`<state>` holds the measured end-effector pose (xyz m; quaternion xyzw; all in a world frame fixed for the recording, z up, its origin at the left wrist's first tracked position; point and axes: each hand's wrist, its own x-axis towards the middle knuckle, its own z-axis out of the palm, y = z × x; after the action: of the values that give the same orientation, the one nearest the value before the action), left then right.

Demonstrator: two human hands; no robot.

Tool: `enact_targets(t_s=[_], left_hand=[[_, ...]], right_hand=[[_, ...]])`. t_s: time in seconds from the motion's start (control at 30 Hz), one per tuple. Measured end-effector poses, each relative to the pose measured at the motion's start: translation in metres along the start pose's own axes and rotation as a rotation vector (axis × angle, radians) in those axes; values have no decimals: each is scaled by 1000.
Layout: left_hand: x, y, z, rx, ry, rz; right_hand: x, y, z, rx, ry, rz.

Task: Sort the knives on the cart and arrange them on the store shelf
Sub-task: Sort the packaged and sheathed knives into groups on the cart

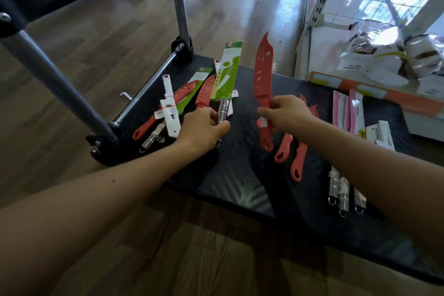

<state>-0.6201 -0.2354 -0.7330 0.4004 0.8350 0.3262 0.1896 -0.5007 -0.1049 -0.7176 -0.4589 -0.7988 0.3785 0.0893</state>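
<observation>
My right hand (286, 113) grips a red knife (263, 74) by its handle and holds it upright above the black cart deck (240, 170). My left hand (204, 127) grips the steel handle of a knife in a green card sleeve (227, 72), lifted at a slant. A mixed pile lies at the deck's left: red knives (165, 113), a white sheathed knife (169, 108), a green sleeved knife (192, 89). Two red knives (290, 154) lie together under my right forearm. Further right lie pink packaged knives (348, 110) and steel handles (343, 192).
The cart's steel handle frame (60, 84) rises at the left with a post (179, 0) behind. A low white shelf (374, 86) at the right holds foil packets (394, 53). A white box (384, 134) lies on the deck's right. Wooden floor surrounds the cart.
</observation>
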Motion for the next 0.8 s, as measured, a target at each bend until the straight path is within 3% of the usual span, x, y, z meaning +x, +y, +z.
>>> enact_targets(t_s=[0.37, 0.8], left_hand=[[6, 29, 43, 12, -46, 84], [14, 33, 78, 28, -122, 102]], right_hand=[[-11, 35, -20, 224, -13, 235], [-29, 73, -40, 199, -54, 392]])
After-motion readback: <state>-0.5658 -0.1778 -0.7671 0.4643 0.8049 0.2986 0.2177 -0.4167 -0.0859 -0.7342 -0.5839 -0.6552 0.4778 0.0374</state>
